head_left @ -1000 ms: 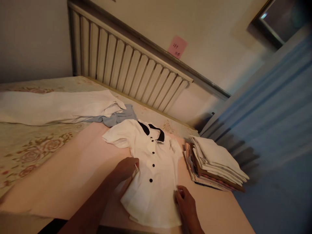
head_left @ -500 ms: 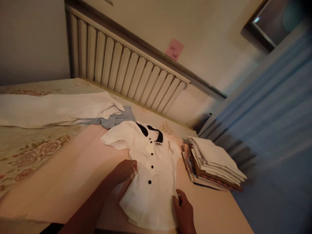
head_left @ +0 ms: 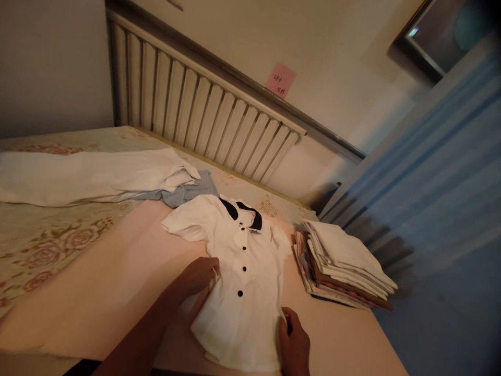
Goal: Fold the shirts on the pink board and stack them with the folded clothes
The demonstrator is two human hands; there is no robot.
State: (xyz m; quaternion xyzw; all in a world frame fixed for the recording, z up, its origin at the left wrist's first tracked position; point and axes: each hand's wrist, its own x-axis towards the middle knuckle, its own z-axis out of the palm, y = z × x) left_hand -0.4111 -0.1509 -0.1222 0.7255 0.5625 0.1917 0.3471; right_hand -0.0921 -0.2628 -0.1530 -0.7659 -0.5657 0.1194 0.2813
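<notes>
A white short-sleeved shirt [head_left: 250, 282] with a black collar and several black buttons lies face up on a pale pink surface [head_left: 133, 245]. My left hand [head_left: 202, 274] pinches the shirt's left side edge and lifts it slightly. At the opposite side, low down near the hem, my right hand [head_left: 294, 337] has its fingers curled around the shirt's edge. The collar points away from me, towards the radiator.
A stack of folded clothes [head_left: 344, 263] stands to the right of the shirt. White clothing [head_left: 86, 175] and a grey-blue garment [head_left: 191, 190] lie at the back left on floral fabric [head_left: 58, 245]. Behind are a radiator [head_left: 203, 102] and, rightwards, a blue curtain [head_left: 442, 193].
Both hands keep their hold on the shirt's sides. My right hand has shifted very slightly down; little else differs.
</notes>
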